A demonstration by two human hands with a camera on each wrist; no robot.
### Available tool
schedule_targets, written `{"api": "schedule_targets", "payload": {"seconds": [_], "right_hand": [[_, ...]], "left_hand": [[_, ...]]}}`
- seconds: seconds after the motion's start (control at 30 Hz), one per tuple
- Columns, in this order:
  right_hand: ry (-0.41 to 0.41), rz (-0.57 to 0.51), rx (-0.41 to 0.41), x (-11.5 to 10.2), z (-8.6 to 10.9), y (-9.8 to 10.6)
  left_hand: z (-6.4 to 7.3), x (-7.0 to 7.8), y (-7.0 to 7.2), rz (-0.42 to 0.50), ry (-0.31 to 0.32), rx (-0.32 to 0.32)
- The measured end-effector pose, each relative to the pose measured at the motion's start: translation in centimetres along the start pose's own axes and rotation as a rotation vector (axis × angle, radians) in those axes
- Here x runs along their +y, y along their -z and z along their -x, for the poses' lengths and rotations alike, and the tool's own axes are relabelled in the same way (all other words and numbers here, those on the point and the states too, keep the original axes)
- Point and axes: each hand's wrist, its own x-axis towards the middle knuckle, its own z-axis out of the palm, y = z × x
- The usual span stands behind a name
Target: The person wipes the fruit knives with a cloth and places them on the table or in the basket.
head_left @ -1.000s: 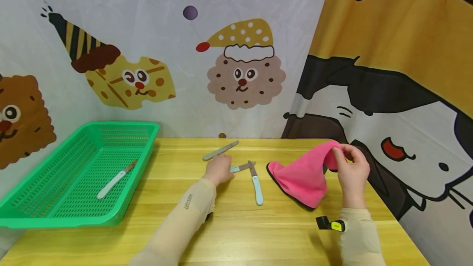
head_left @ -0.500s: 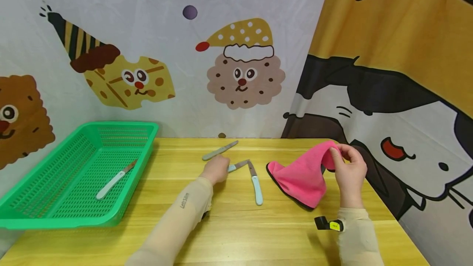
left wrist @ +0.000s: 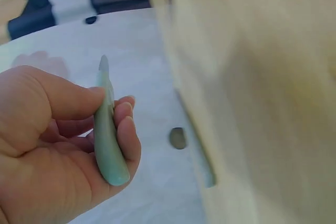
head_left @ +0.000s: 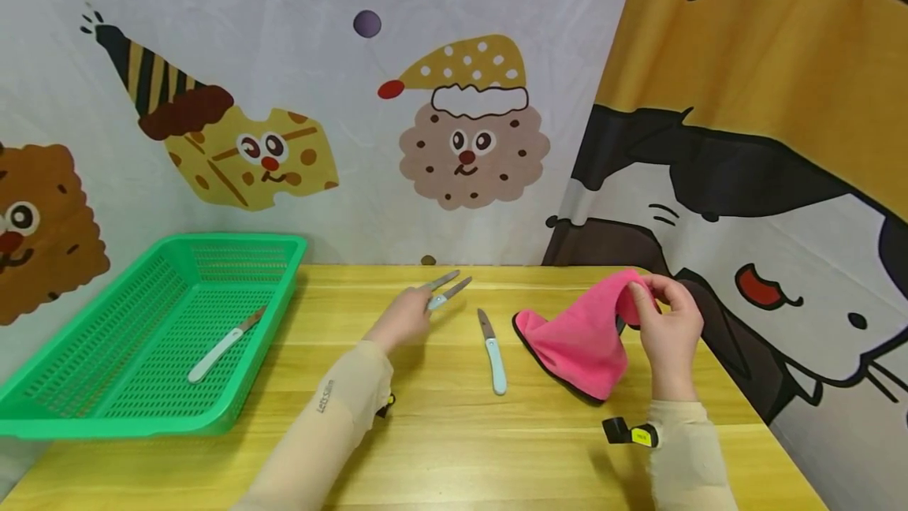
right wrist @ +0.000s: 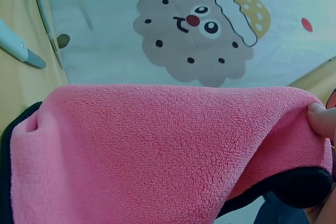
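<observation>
My left hand [head_left: 403,318] grips a small paring knife [left wrist: 108,148] by its pale green-blue handle, lifted off the table in the left wrist view. Its blade points away from the palm, and the thumb lies along the handle. A second knife [left wrist: 197,145] lies on the table near the back edge, partly hidden behind that hand in the head view. Further right, a third knife [head_left: 496,365] with a light blue handle lies on the wood. My right hand [head_left: 670,333] pinches one corner of a pink cloth [head_left: 585,337] with black edging, raising it while its lower edge touches the table.
A green plastic basket [head_left: 241,408] stands at the left of the table, with a white-handled knife [head_left: 216,353] inside. Behind the wooden table [head_left: 454,448] hangs a printed cloth backdrop [head_left: 298,38].
My left hand has lifted a knife from beside the light blue one and drawn it back to the left. The right hand and the pink cloth have hardly moved.
</observation>
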Motion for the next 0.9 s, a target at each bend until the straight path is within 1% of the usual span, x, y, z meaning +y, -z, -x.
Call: {"api": "schedule_targets", "payload": {"seconds": [0.1,0.17,0.27,0.37,0.47,0.6,0.73,0.9], "right_hand": [[0.06,0.003,0.022,-0.5,0.0,0.0],[0.091,0.0,0.04,-1.0,0.0,0.1],[0.119,-0.003,0.064,-1.9,-0.1,0.3],[0.136,-0.019,0.08,-2.9,-0.2,0.4],[0.149,-0.05,0.087,-4.0,-0.5,0.5],[0.172,-0.114,0.069,-5.5,-1.2,0.4],[0.198,-0.182,0.041,-7.6,-1.9,-0.2],[0.224,-0.266,0.001,-10.4,-2.0,-1.4]], "left_hand": [[0.6,0.4,0.9,0.059,-0.055,0.072],[1.2,0.8,1.6,0.112,-0.081,0.104],[2.2,1.6,2.6,0.183,-0.106,0.146],[3.1,2.2,3.4,0.259,-0.119,0.173],[3.8,2.7,4.1,0.331,-0.142,0.185],[4.6,2.9,4.8,0.412,-0.173,0.181],[5.2,3.1,5.3,0.463,-0.198,0.184],[6.0,3.3,6.1,0.509,-0.236,0.204]]}}
